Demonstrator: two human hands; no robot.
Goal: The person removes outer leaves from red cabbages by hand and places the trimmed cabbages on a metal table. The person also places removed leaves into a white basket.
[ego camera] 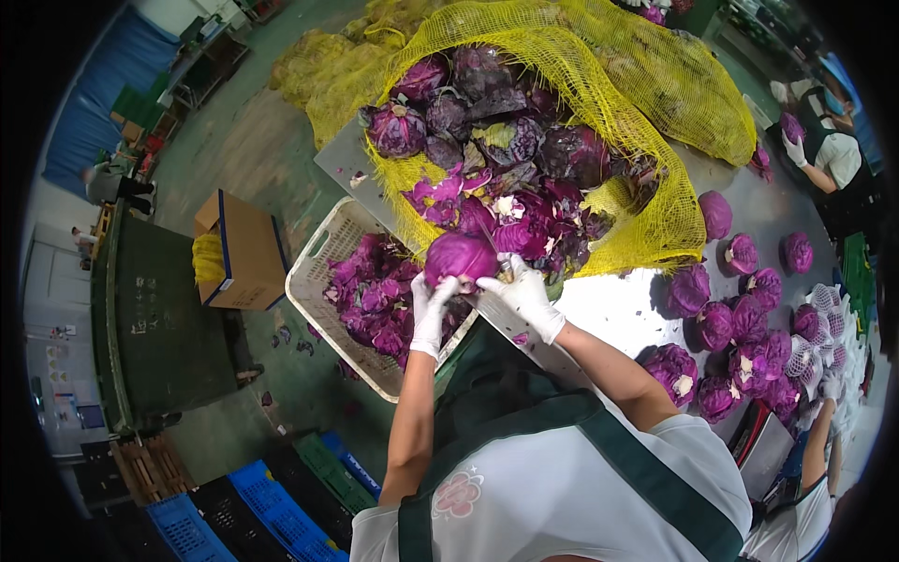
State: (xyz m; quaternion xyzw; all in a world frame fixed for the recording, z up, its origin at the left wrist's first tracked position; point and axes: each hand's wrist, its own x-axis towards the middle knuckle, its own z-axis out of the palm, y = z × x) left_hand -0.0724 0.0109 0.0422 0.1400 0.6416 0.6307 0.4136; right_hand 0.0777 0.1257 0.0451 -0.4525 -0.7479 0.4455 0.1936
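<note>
My left hand (430, 312), in a white glove, supports a red cabbage head (460, 258) from below, above the table's edge. On the cabbage's right side, my right hand (523, 291), gloved too, grips a knife (503, 265) whose thin blade points up past the head; its handle is mostly hidden by the fingers. Just beyond lies an open yellow mesh sack (646, 232) full of red cabbages (398, 130) and loose leaves. Below and left of my hands, a white plastic basket (309, 281) holds many torn purple leaves (386, 309).
Several cabbages (715, 325) stand on the metal table (611, 298) at right, beside white foam nets (808, 355). Co-workers are at the right (836, 158) and lower right (801, 520). A cardboard box (249, 260), a green bin (165, 323) and blue crates (281, 513) stand on the left floor.
</note>
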